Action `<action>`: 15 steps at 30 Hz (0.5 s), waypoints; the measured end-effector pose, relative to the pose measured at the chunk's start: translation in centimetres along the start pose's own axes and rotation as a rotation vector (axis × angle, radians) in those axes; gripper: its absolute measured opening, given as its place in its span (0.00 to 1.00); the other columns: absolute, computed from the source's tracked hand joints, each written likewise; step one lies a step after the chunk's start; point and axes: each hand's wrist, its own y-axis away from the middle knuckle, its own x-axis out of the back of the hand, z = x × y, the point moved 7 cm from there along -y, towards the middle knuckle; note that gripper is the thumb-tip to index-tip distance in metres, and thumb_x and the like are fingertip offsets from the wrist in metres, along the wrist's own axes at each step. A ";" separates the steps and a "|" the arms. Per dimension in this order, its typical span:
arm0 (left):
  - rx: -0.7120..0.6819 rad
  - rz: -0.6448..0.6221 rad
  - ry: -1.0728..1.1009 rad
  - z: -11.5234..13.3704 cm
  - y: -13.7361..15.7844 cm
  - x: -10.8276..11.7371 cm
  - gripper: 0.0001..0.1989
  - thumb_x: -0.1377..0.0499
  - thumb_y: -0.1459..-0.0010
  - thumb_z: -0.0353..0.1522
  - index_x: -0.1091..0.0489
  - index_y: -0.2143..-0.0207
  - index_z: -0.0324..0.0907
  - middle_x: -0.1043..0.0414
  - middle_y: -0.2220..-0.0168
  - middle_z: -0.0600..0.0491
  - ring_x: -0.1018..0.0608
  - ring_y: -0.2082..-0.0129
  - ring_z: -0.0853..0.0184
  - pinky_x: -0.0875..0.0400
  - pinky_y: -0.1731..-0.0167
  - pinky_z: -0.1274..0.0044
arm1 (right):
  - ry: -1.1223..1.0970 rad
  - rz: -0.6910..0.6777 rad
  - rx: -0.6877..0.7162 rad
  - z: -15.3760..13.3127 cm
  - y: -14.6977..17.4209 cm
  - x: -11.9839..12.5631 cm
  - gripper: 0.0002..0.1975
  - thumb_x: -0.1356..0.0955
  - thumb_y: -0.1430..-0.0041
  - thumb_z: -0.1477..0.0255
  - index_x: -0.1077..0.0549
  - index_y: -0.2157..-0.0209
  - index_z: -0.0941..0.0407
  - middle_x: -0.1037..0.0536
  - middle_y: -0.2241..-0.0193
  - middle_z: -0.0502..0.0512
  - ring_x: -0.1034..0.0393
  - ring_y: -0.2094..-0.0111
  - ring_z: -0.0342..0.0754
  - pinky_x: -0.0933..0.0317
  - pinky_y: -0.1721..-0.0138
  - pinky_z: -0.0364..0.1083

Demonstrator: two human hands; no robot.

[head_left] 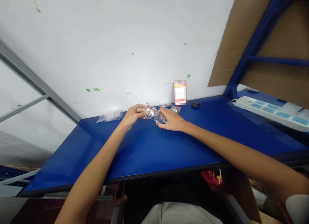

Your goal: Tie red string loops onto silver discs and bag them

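Observation:
My left hand (pixel 135 115) is closed, pinching a shiny silver round ornament (pixel 149 113) by its left side, between thumb and fingers. A small red loop (pixel 147 105) stands up at the ornament's top. Just to the right, my right hand (pixel 171 119) has its fingers curled round a clear plastic bag (pixel 161 118), which touches or lies close against the ornament. Whether the ornament is partly inside that bag I cannot tell. Behind my right hand lies another small clear packet (pixel 175 109) with something silvery and red in it.
Flat clear bags (pixel 111 115) lie at the blue table's (pixel 145 150) back left. A blurred card (pixel 180 92) leans on the white wall (pixel 145 31), beside a small black object (pixel 195 104). A white power strip (pixel 272 111) lies right, by a blue metal frame (pixel 251 47).

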 end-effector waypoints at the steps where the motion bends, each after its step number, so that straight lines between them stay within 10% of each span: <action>1: 0.036 0.005 0.023 -0.3 0.1 -0.3 0.24 0.21 0.52 0.42 0.20 0.57 0.41 0.16 0.63 0.49 0.18 0.64 0.63 0.22 0.62 0.73 | -0.006 0.013 0.001 0.1 0.0 0.1 0.21 0.25 0.40 0.63 0.31 0.49 0.53 0.22 0.56 0.57 0.26 0.58 0.56 0.35 0.56 0.52; 15: 0.136 -0.019 0.152 -1.1 1.1 -2.9 0.18 0.23 0.48 0.40 0.23 0.60 0.40 0.16 0.57 0.47 0.14 0.56 0.59 0.16 0.49 0.62 | -0.028 0.052 0.077 -0.6 0.0 0.1 0.24 0.26 0.40 0.66 0.33 0.45 0.53 0.21 0.49 0.63 0.26 0.50 0.62 0.34 0.50 0.56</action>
